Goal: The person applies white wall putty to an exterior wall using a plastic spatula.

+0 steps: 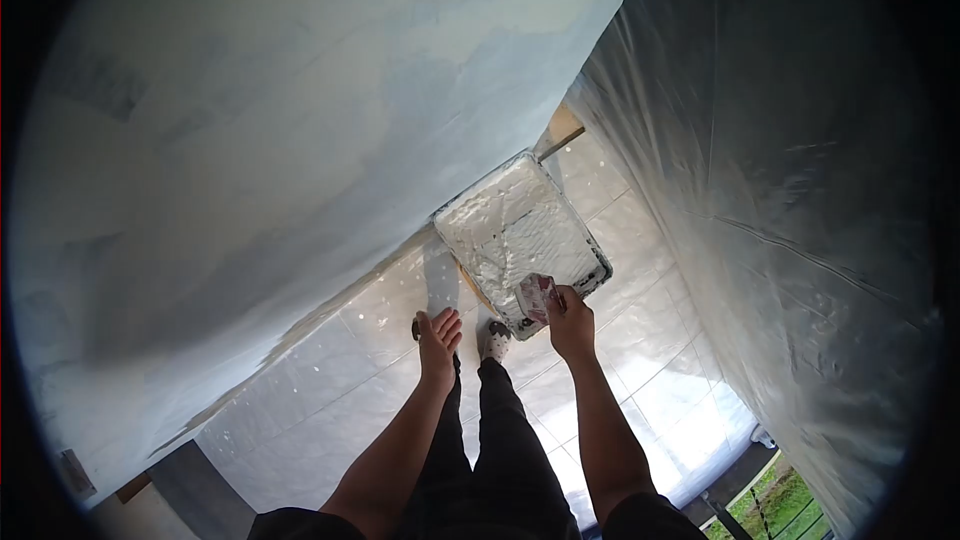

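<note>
My right hand (pixel 572 325) is closed on a small flat reddish piece (pixel 538 298) smeared with white; I cannot tell its exact kind. It overlaps the near edge of a dark-rimmed paint tray (pixel 603 262), coated inside with thick white paint (pixel 520 225) and ribbed toward one end. To the left of the tray, my left hand (pixel 440 338) hangs over the floor, its fingers stretched out. A small dark spot shows beside its thumb.
A large wall (pixel 300 90) with patchy white paint fills the upper left. Plastic sheeting (pixel 800 220) hangs along the right. The pale, paint-spotted floor (pixel 360 370) lies below, where my feet stand close to the tray. Grass and a railing (pixel 770 515) show at lower right.
</note>
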`<state>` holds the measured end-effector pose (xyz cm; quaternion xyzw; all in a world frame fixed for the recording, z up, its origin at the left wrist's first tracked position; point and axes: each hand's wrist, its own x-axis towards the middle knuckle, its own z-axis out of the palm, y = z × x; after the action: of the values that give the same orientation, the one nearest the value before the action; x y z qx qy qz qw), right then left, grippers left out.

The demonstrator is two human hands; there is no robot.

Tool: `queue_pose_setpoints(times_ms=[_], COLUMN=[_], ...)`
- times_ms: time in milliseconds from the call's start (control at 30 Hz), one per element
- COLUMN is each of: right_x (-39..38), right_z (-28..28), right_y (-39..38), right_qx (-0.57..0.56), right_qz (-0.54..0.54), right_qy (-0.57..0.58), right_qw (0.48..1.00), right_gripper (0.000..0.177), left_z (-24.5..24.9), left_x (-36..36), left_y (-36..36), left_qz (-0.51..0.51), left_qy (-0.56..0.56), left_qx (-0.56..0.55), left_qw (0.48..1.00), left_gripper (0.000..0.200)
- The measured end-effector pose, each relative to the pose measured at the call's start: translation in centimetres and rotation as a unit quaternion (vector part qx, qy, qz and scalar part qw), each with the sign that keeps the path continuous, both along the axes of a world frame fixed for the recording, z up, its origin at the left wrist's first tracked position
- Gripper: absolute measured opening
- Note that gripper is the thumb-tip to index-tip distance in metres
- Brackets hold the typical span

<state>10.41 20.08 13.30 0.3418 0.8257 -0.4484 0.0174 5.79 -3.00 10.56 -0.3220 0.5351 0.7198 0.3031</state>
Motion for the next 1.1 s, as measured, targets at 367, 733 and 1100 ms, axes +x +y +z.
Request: queue_pose_setpoints(times_ms=[367, 733, 1100], right_x=[-6.2, -6.3, -6.7], right_z=[-9.3, -10.7, -10.6], right_y=[-1.6, -1.4, -1.7], right_qx=[-0.029, -0.036, -0.035], right_qz=[0.058, 0.06, 0.082], right_qy=[-0.024, -0.039, -0.028], right_qw=[0.998, 0.997, 0.996], right_gripper=[0.02, 0.019, 0.018], left_z=[-8.6, -8.3, -8.9], left_x=[-3.5, -3.5, -3.0], left_y=[4.2, 4.9, 4.9], left_qz=[-0.039, -0.054, -0.026], left_qy=[-0.065, -0.067, -0.071], left_qx=[0.018, 0.065, 0.085], left_qw=[0.997, 0.994, 0.993], left_gripper=[0.106, 0.107, 0.109])
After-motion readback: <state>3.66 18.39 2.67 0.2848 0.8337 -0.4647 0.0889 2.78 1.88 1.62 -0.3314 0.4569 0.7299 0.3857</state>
